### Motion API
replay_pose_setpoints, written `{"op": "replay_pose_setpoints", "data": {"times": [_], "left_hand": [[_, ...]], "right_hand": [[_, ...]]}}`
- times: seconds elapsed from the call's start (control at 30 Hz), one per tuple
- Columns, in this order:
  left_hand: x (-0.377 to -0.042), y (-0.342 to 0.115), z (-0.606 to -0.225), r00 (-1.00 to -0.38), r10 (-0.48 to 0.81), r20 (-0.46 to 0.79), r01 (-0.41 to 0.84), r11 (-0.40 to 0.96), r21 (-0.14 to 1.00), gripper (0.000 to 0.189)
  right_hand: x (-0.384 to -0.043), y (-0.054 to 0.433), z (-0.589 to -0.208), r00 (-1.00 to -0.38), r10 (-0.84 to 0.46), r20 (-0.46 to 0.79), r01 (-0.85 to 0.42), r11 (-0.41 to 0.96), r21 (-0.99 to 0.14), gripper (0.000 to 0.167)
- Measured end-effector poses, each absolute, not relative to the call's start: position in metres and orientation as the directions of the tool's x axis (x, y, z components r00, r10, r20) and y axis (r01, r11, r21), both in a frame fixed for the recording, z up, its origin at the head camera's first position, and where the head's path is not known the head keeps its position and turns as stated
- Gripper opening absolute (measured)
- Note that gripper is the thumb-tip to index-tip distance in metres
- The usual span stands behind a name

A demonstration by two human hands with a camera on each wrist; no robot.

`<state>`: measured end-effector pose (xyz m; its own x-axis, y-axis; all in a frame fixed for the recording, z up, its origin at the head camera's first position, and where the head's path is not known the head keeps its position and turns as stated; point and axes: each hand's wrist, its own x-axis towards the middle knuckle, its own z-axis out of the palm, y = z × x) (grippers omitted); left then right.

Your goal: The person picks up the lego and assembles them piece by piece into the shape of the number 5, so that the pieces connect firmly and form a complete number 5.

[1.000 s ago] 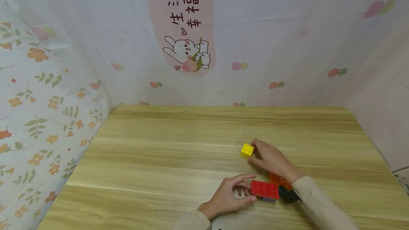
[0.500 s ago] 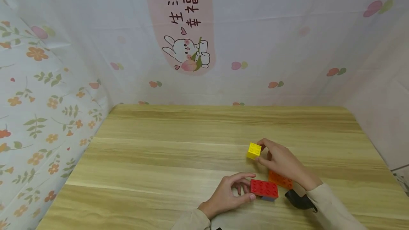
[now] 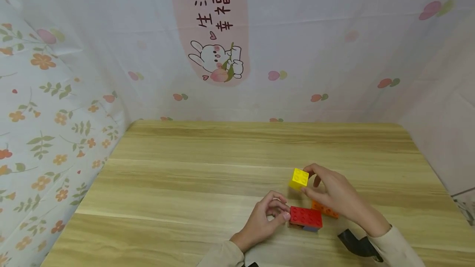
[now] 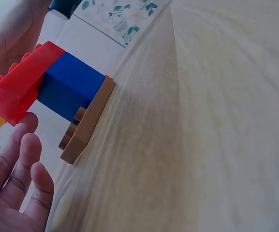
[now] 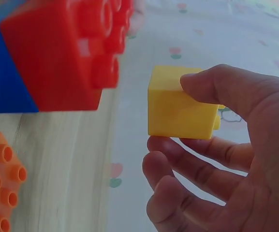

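Right wrist view: the yellow block (image 5: 178, 113) is pinched in the right grip (image 3: 334, 188); press its flat sides gently so it won't slip. The red block (image 3: 306, 216) is near the loose left grip (image 3: 259, 221); don't bump it.

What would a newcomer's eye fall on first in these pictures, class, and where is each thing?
Probably the bright yellow block, pinched in the right grip, right of centre in the head view. Next, the red block beside the left grip, sitting on a blue block that stands on a brown base. Then the rabbit, printed sideways on the cloth behind the table.
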<state>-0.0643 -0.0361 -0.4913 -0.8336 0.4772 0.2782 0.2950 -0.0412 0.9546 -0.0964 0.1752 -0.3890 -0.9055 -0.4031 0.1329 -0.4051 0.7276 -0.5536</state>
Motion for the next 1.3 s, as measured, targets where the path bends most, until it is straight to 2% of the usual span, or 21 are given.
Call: {"op": "replay_pose_setpoints", "data": {"times": [0.33,0.47,0.63,0.97,1.3], "left_hand": [[-0.061,-0.038,-0.477,-0.840,0.497,0.218,0.196,-0.097,0.976,0.014],[-0.059,-0.041,-0.466,-0.842,0.506,0.187,0.160,-0.096,0.982,0.018],[-0.062,-0.040,-0.478,-0.848,0.506,0.158,0.125,-0.097,0.987,0.025],[-0.065,-0.037,-0.489,-0.840,0.511,0.181,0.145,-0.109,0.983,0.029],[-0.064,-0.040,-0.462,-0.824,0.547,0.147,0.069,-0.160,0.985,0.027]], "right_hand": [[-0.078,0.175,-0.391,-0.887,-0.429,0.171,-0.446,0.701,-0.556,0.033],[-0.069,0.173,-0.392,-0.882,-0.442,0.166,-0.457,0.714,-0.531,0.034],[-0.061,0.172,-0.392,-0.869,-0.463,0.177,-0.483,0.713,-0.508,0.035],[-0.054,0.175,-0.393,-0.849,-0.485,0.209,-0.520,0.698,-0.492,0.034],[-0.048,0.177,-0.393,-0.836,-0.513,0.198,-0.536,0.679,-0.502,0.037]]}}
